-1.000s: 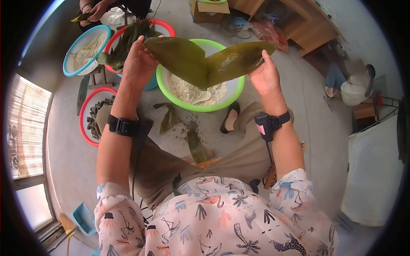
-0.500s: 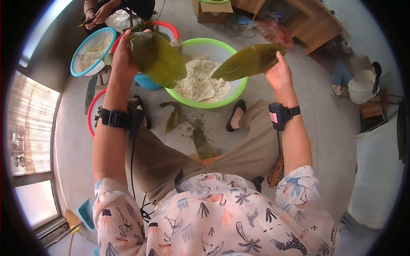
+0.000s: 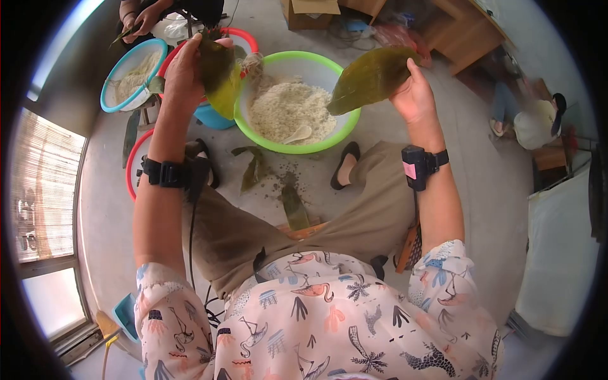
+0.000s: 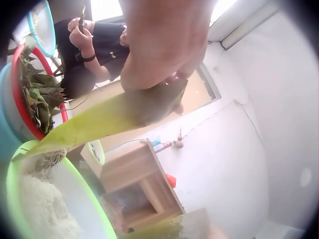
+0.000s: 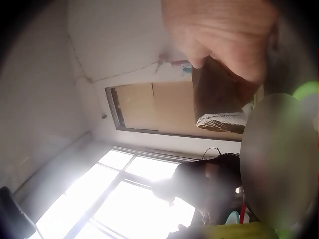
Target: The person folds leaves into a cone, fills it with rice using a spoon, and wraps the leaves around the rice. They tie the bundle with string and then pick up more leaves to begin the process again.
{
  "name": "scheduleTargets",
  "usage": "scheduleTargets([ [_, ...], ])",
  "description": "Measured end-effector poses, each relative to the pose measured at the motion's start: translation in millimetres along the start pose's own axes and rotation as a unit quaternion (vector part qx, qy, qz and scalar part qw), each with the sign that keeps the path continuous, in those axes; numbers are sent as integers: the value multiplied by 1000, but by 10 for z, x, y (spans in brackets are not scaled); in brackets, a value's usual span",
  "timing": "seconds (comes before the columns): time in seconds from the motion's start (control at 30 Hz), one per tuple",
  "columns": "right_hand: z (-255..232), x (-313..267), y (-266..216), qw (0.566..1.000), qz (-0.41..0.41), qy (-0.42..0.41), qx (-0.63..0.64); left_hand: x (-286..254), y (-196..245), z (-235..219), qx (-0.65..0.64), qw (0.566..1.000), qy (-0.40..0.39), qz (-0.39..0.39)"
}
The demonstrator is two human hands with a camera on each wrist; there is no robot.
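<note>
Rice (image 3: 291,111) lies in a bowl (image 3: 297,149); left hand (image 3: 185,75) grips one leaf (image 3: 221,82) by the bowl's left rim, right hand (image 3: 415,98) another leaf (image 3: 369,81) by its right.

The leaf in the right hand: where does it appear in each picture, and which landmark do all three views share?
Head: the leaf is near the top, right of centre, in the right hand.
Left wrist: the leaf is at the bottom edge near the middle, partly cut off.
Right wrist: the leaf is upper right, below the hand.
Landmark: the person in dark clothes, top left, upper left, then lower right of centre, blurred.
</note>
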State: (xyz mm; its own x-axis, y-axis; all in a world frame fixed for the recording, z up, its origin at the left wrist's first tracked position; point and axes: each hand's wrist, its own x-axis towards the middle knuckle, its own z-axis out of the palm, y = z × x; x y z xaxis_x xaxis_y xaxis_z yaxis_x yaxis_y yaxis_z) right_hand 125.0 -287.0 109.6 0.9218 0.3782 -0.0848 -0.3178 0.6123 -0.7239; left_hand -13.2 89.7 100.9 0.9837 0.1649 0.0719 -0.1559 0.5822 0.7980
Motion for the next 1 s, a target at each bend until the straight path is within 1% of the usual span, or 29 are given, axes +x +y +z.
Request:
scheduleTargets([
  [0.07, 112, -15, -18, 1000, -4, -21, -15, -23, -41, 91, 6, 1000, 0, 7],
  [0.1, 158, -12, -21, 1000, -2, -22, -17, -23, -63, 108, 33, 999, -5, 32],
  [0.13, 206, -7, -23, 998, -15, -50, -38, -24, -81, 125, 58, 997, -10, 56],
  [0.17, 250, 0, -28, 995, -28, -77, -59, -25, -94, 146, 57, 997, -9, 59],
  [0.2, 288, 11, -36, 994, -28, -80, -61, -35, -101, 187, 59, 997, -15, 46],
  [0.23, 332, 36, -51, 990, -37, -115, -76, -41, -100, 232, 60, 997, -20, 34],
  [0.27, 373, 57, -56, 984, -45, -150, -90, -54, -108, 279, 60, 997, -18, 37],
  [0.37, 514, 137, -77, 980, -24, -181, -85, -95, -144, 454, 121, 988, -52, 81],
  [0.4, 525, 218, -78, 979, -27, -184, -85, -108, -164, 499, 132, 988, -35, 76],
  [0.43, 527, 310, -66, 936, -131, -181, -273, -134, -202, 563, 119, 990, -25, 69],
  [0.47, 522, 376, -72, 848, -230, -167, -448, -124, -210, 571, 142, 988, -23, 52],
  [0.5, 631, 327, -95, 848, -234, -167, -446, -117, -223, 574, 164, 986, -21, 34],
  [0.53, 819, 227, -118, 930, -120, -222, -267, -121, -265, 616, 178, 983, -15, 41],
  [0.57, 948, 177, -117, 961, -1, -267, -73, -83, -312, 577, 217, 975, -12, 45],
  [0.6, 1002, 191, -117, 960, -7, -271, -71, -102, -298, 614, 252, 966, -36, 39],
  [0.63, 1055, 215, -131, 955, 12, -285, -75, -133, -294, 658, 286, 956, -60, 34],
  [0.67, 1106, 240, -141, 951, 32, -298, -79, -138, -304, 730, 322, 943, -62, 49],
  [0.7, 1138, 268, -118, 950, 26, -300, -78, -119, -319, 737, 330, 940, -75, 47],
  [0.77, 1216, 372, -83, 952, 1, -279, -124, -96, -334, 782, 332, 938, -89, 45],
  [0.83, 1330, 355, -61, 947, -19, -286, -142, -25, -340, 764, 348, 933, -84, 49],
  [0.9, 1409, 363, -60, 923, -14, -353, -154, 7, -327, 724, 338, 937, -43, 80],
  [0.93, 1383, 392, -46, 910, -35, -370, -184, 37, -345, 686, 376, 915, -37, 144],
  [0.97, 1330, 394, -3, 910, -40, -373, -178, 52, -337, 653, 383, 911, -38, 146],
  [1.0, 1259, 382, 75, 900, -29, -377, -217, 47, -304, 652, 359, 922, 0, 147],
])
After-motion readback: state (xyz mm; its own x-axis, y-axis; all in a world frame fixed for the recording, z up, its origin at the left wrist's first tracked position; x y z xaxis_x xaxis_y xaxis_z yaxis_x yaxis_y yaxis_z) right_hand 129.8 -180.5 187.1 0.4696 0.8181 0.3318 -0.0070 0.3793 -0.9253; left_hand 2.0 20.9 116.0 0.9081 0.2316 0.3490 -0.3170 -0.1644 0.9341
